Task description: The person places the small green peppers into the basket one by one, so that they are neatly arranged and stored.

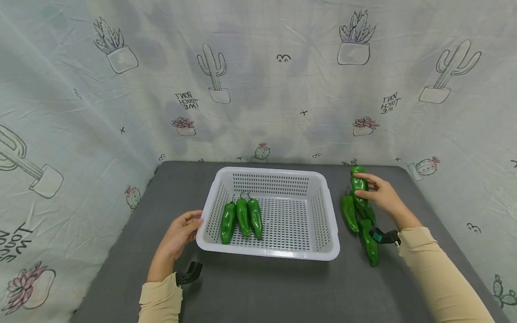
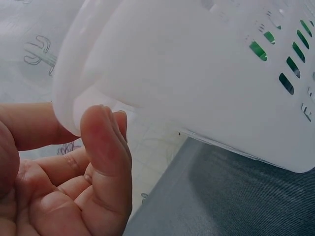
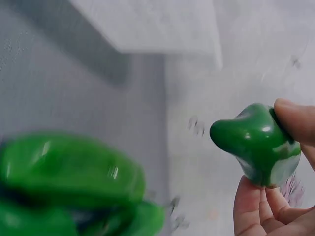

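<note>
Head view: left hand (image 1: 177, 235) pinches basket rim (image 1: 266, 253); right hand (image 1: 383, 197) grips green pepper (image 1: 359, 185).

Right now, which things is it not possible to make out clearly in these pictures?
Left wrist: the peppers in the basket; its slotted wall hides most of them.
Left wrist: part of the left hand, cut off by the frame edges.
Right wrist: outlines of the loose peppers, blurred and cut off by the left and bottom edges.
Head: part of the held pepper, behind the right hand.
</note>
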`<state>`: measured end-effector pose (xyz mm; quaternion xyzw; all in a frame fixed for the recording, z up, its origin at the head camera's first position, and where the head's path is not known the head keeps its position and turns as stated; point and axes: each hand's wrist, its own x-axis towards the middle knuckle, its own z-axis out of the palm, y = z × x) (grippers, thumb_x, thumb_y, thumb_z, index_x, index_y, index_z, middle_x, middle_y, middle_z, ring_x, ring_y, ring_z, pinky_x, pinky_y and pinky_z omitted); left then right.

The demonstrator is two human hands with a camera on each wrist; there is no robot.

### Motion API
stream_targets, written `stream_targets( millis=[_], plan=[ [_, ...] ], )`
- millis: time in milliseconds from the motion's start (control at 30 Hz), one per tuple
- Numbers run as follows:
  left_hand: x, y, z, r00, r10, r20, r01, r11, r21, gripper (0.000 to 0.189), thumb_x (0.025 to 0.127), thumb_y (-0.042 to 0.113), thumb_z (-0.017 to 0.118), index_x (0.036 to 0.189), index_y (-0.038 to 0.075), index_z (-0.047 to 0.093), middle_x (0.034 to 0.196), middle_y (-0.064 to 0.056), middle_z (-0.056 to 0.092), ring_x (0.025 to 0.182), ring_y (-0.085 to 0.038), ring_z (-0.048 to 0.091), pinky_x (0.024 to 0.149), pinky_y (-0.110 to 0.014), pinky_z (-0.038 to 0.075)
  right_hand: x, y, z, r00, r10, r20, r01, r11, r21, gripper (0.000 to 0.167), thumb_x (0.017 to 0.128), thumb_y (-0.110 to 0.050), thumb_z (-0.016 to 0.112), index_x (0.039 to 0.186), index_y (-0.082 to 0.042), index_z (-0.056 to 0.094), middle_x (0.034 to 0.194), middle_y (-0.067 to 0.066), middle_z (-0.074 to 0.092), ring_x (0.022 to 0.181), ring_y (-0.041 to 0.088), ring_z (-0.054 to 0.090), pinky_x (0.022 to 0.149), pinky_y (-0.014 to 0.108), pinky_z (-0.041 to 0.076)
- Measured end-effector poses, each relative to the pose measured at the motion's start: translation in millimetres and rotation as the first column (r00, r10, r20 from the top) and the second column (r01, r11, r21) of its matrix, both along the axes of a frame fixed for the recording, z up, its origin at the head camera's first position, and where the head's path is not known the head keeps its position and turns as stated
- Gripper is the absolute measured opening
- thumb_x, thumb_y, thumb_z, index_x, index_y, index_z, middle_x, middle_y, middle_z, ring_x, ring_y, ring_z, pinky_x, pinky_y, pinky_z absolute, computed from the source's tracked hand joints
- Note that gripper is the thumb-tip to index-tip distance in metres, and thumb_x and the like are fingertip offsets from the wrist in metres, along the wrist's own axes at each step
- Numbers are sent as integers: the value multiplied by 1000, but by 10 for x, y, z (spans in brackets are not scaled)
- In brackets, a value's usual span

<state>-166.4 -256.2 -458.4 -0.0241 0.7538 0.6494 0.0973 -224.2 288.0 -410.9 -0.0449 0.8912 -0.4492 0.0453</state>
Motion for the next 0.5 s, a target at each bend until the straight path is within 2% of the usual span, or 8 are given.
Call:
stream_targets(
  millis=[200,267,333,500],
  plan=[
    [23,-7,-25,998,-27,-64,30,999,43,52,96,24,57,133,-9,41,106,-6,67,88,-8,65,69,-26,53,31,-239,85,999,37,-15,-37,999,-9,62,93,-30,62,146,-10,36,145,25,34,127,43,39,89,50,44],
    [32,-9,-27,996,-40,-77,44,998,52,53,96,25,57,133,-9,41,103,-2,68,88,-8,65,69,-26,53,37,-310,107,998,55,-23,-55,998,-17,61,93,-28,62,145,-9,37,143,24,37,126,41,40,88,48,44],
    [33,-11,-29,996,-43,-78,47,997,56,53,96,25,57,134,-9,40,104,-3,67,89,-9,65,70,-26,53,38,-389,130,997,72,-31,-73,997,-29,60,92,-26,63,145,-9,38,143,24,36,125,42,40,89,49,44],
    [12,-12,-15,999,-22,-23,23,1000,16,48,99,21,52,138,-5,38,111,-11,64,91,-8,65,73,-27,53,17,-626,165,994,108,-16,-109,992,-67,59,91,-24,65,143,-12,41,148,21,30,130,43,33,93,57,39]
  ],
)
